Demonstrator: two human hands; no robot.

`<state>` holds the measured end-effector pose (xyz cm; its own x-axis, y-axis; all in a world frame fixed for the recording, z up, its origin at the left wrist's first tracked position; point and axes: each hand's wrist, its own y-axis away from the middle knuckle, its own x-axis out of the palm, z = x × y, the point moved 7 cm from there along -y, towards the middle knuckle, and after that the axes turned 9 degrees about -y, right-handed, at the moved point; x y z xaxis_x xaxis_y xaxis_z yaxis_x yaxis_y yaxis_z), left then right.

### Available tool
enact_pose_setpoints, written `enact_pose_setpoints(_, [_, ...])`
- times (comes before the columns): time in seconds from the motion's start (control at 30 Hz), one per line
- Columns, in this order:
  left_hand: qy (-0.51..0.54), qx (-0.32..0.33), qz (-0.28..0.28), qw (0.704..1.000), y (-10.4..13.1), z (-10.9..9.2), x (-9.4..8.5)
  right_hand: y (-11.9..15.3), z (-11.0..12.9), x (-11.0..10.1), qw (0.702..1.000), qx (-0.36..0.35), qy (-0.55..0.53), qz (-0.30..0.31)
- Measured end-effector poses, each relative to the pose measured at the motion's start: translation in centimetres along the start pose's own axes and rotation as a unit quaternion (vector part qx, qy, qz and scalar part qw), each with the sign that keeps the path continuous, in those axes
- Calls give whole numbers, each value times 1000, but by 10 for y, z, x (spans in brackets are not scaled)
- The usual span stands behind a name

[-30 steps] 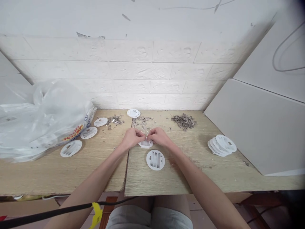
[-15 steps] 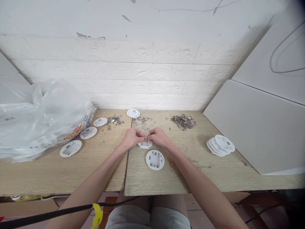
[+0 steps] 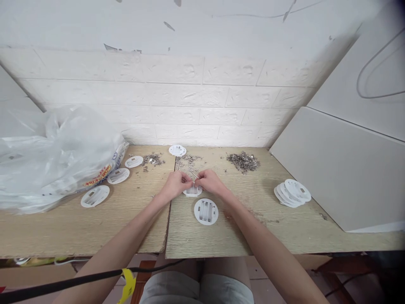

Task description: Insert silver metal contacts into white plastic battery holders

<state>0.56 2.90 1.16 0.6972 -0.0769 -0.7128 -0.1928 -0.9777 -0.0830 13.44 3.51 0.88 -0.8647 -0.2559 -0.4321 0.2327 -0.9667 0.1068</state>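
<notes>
A round white plastic battery holder (image 3: 192,192) lies on the table, its far edge hidden under my fingertips. My left hand (image 3: 177,184) is closed at that holder's upper left edge, thumb and fingers pressed together on it. Close beside it, my right hand (image 3: 209,182) pinches a thin metal rod-like tool (image 3: 193,173), which sticks out up and to the left; its working tip is hidden. Any small part between the fingertips is too small to make out. Nearer to me lies another round battery holder (image 3: 206,212) with its slots facing up.
Piles of small metal pieces (image 3: 243,162) lie near the wall, with more (image 3: 153,159) at the left. Several white discs (image 3: 292,193) are stacked on the right. Single discs (image 3: 95,196) line a bulging plastic bag (image 3: 63,152). A black cable (image 3: 95,278) crosses below the table edge.
Almost nothing differs. Both hands stay at the same holder, with slight finger movement, and the whole view has shifted a little.
</notes>
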Motion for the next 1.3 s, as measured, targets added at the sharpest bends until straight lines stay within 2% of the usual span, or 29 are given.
enact_pose_setpoints(0.17, [-28, 20, -7, 999, 3, -2, 1, 2, 6, -1, 999, -18, 28, -19])
enact_pose_setpoints(0.27, [-23, 31, -15, 999, 4, -1, 2, 2, 5, -1, 999, -28, 36, -7])
enact_pose_setpoints(0.43, [14, 73, -43, 996, 6, -9, -3, -1, 4, -7, 995, -80, -43, 29])
enact_pose_setpoints(0.53, [72, 94, -89, 989, 8, -16, -13, 2, 13, -21, 985, -149, -86, -32])
enact_pose_setpoints(0.63, [60, 125, -159, 978, 13, -24, -26, 12, 29, -28, 964, -242, -16, -109])
enact_pose_setpoints(0.73, [14, 178, -210, 961, 20, -33, -34, 25, 42, -22, 930, -333, 81, -132])
enact_pose_setpoints(0.83, [-10, 225, -238, 945, 25, -39, -37, 35, 47, -16, 894, -397, 147, -149])
enact_pose_setpoints(1.1, [-24, 283, -280, 917, 34, -46, -40, 44, 51, -14, 836, -452, 238, -200])
enact_pose_setpoints(1.3, [-29, 304, -299, 904, 37, -47, -41, 42, 50, -15, 846, -445, 222, -194])
